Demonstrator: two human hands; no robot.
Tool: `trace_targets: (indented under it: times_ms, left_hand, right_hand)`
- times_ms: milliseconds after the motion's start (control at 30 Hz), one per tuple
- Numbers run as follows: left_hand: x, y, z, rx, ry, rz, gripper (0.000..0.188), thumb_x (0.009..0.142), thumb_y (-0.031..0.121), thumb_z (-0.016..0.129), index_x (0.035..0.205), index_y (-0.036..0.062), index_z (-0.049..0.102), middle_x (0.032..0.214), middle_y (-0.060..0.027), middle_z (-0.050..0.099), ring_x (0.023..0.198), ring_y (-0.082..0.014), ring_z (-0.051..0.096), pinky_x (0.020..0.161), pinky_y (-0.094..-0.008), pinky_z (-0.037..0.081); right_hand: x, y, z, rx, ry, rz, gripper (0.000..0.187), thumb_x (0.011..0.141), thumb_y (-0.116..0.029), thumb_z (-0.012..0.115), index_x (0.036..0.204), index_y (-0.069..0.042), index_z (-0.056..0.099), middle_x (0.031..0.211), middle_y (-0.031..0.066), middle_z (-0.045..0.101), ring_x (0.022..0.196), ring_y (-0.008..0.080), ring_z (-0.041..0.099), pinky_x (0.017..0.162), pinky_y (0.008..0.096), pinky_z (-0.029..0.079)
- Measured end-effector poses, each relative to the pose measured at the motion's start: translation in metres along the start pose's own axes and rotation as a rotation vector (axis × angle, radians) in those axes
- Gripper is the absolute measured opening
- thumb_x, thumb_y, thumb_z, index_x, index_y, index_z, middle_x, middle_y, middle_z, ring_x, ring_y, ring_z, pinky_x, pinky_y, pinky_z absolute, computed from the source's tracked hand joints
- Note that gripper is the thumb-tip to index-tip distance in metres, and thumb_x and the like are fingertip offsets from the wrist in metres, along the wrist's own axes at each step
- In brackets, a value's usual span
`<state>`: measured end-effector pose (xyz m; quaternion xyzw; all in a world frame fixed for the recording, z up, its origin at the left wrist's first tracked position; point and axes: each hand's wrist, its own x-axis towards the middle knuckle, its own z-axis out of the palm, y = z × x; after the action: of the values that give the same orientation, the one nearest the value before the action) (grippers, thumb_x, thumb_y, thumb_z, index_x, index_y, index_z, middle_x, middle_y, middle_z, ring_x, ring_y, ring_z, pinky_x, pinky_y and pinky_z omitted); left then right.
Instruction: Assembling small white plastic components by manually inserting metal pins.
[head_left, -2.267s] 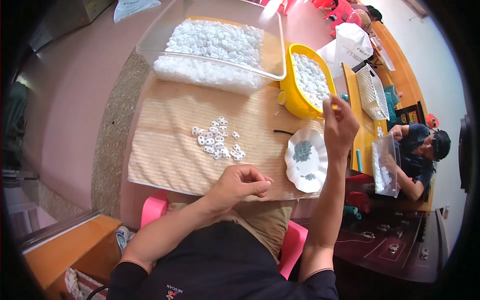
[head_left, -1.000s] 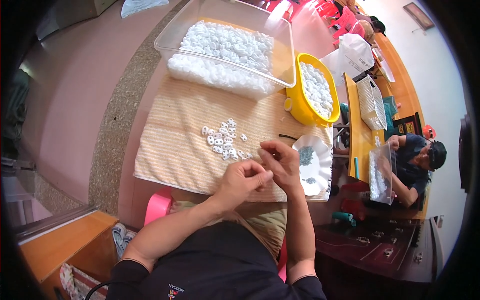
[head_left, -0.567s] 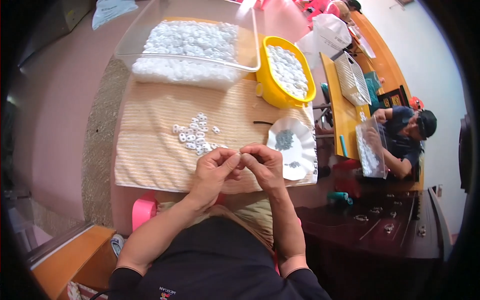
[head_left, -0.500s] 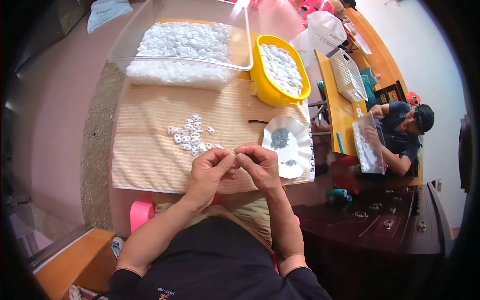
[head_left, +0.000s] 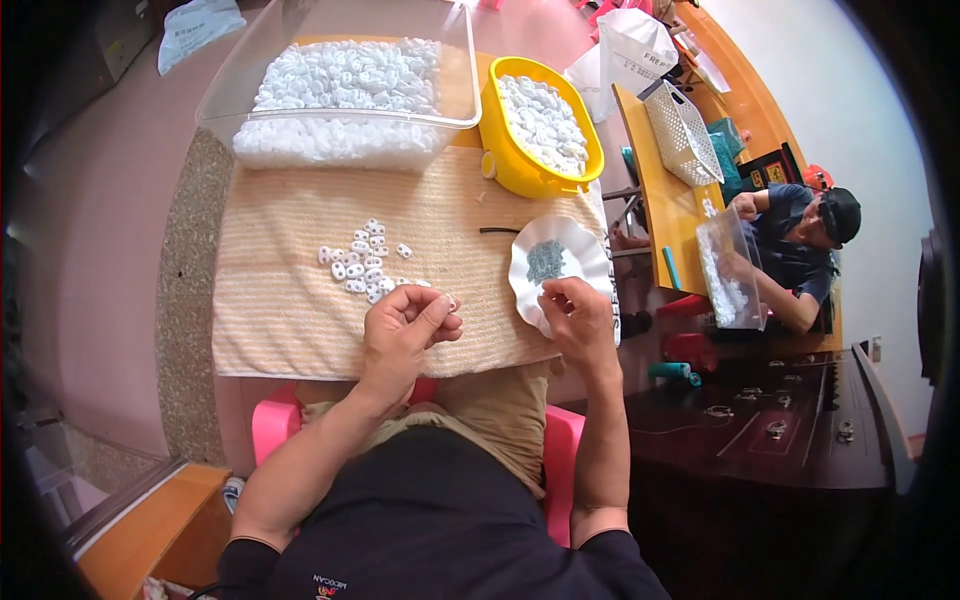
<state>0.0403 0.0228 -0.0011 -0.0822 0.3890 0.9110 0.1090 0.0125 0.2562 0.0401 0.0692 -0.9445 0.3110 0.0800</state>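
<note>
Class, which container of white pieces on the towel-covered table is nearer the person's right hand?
The yellow tub, just beyond the plate; the clear bin sits further left.

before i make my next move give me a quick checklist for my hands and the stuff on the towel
1. White piece at the left hand's fingertips: ok, pinched.
2. Right hand at the scalloped plate: ok, over its near side.
3. Grey bit in the right hand's fingers: cannot tell, too small to see.
4. Grey bits on the plate: ok, the main pile is in view.
5. Left hand clear of the loose white pieces: not ok, it overlaps the pile's near edge in this view.
</note>
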Motion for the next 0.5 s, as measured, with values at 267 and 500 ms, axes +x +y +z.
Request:
trace_targets:
  times_ms: [267,500]
  left_hand:
    - [0.0,-0.003,-0.002,0.04,-0.018,-0.015,0.014,0.089,0.006,0.063,0.102,0.0001,0.06,0.089,-0.0081,0.065,0.077,-0.0124,0.064,0.071,-0.0266,0.057]
    - [0.001,-0.003,-0.001,0.054,-0.034,-0.023,0.013,0.089,0.005,0.063,0.101,-0.0004,0.061,0.086,-0.0075,0.066,0.074,-0.0121,0.064,0.069,-0.0258,0.057]
  right_hand:
    - [0.011,0.006,-0.006,-0.295,-0.136,-0.12,0.012,0.075,-0.006,0.064,0.086,-0.002,0.065,0.079,0.0148,0.064,0.078,0.0326,0.062,0.071,0.0405,0.049]
    - [0.021,0.013,-0.005,-0.33,-0.235,-0.151,0.011,0.076,-0.009,0.062,0.085,-0.004,0.067,0.08,0.0172,0.065,0.078,0.0348,0.063,0.071,0.0413,0.05]
